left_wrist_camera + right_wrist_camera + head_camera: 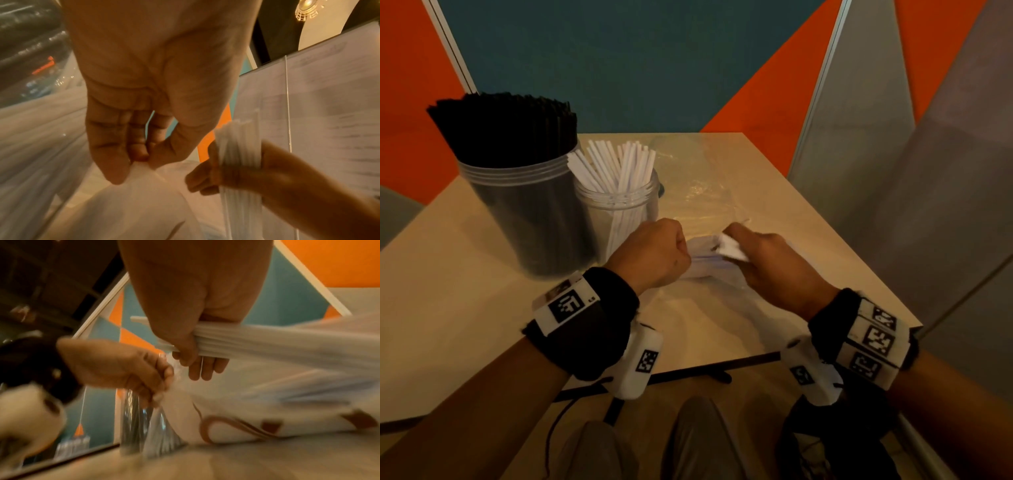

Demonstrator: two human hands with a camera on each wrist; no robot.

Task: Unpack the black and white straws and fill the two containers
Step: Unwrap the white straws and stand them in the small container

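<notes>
At the centre of the head view, the right hand (767, 267) has its fingers and thumb curled tight round a bundle of white straws (729, 251), whose cut ends poke out past the knuckles; the right wrist view shows the same bundle (236, 342) clamped between thumb and fingers, with its far length still inside a clear plastic bag (236, 402). Just left of it, the left hand (657, 255) is closed like a fist, and the left wrist view shows its fingertips (139, 152) and thumb pressed together, pinching the thin edge of that bag (144, 186). In the upper left of the head view, on the pale table (465, 308), stand two clear containers, touching: the larger container (527, 219) packed with black straws (506, 126), the smaller container (619, 209) only partly filled with white ones. Both wrists wear black bands with square black-and-white coded tags; no writing on them can be read.
</notes>
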